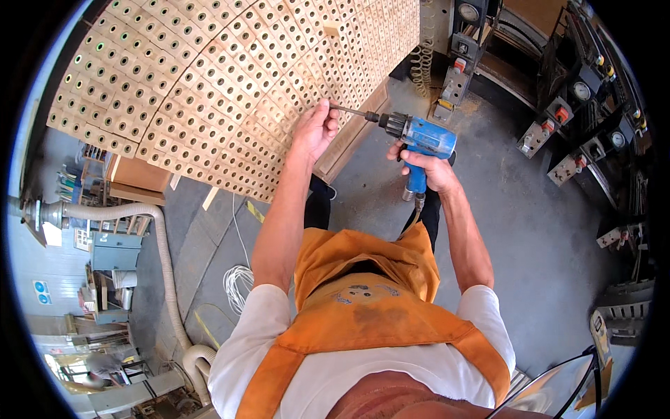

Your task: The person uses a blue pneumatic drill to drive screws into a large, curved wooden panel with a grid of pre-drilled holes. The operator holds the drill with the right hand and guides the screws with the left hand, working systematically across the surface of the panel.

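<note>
A: What do we have in our hands here?

B: Our right hand (427, 167) is wrapped tight around the grip of a blue pneumatic drill (421, 140), with an air hose (419, 204) hanging from the bottom of the handle just below that hand.

A: And our left hand (315, 129)?

B: It is curled closed at the far end of the drill's long bit (352, 111), fingers (328, 115) pinched around the tip. The bit runs level between our two hands, from the chuck beside the right hand across to the left.

A: Where does the tip meet the work?

B: Right at the left hand, against the edge of a big stack of wooden blocks (209, 84). The stack spreads up and away to the left of our left hand, each pale block showing a round hole in its face. Whether the bit actually sits in a hole we cannot tell; the hand covers it.

A: What else is around us?

B: We wear an orange apron (363, 307) over a white shirt. Beyond the right hand, a row of pressure gauges (583, 91) lines the wall. Below and left of the left hand, a grey extraction hose (164, 244) bends across the concrete floor (530, 265), with a coil of white cable (237, 283) near it.
</note>
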Tool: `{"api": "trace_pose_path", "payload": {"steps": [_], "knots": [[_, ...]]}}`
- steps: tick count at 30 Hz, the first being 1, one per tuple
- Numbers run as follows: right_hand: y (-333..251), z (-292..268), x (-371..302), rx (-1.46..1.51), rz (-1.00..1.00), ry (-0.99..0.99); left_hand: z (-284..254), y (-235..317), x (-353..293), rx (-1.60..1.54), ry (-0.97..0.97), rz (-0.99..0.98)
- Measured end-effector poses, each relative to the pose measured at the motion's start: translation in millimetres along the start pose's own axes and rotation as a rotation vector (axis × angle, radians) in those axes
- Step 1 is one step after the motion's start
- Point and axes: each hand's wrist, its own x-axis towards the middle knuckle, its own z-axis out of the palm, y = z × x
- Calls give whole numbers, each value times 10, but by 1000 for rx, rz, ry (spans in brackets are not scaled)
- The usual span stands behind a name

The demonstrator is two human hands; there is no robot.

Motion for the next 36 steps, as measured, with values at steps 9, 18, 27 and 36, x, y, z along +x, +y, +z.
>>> {"api": "trace_pose_path", "payload": {"steps": [9,18,27,36], "knots": [[86,278,282,-61,-118,101,147,53,369,-165,57,20],[93,377,553,-46,-82,146,27,-112,463,-205,138,-5],[-59,397,592,-201,-100,135,-204,-741,-240,24,34,-241],[-6,371,438,-172,-140,118,-555,-1006,-874,77,71,-382]]}}
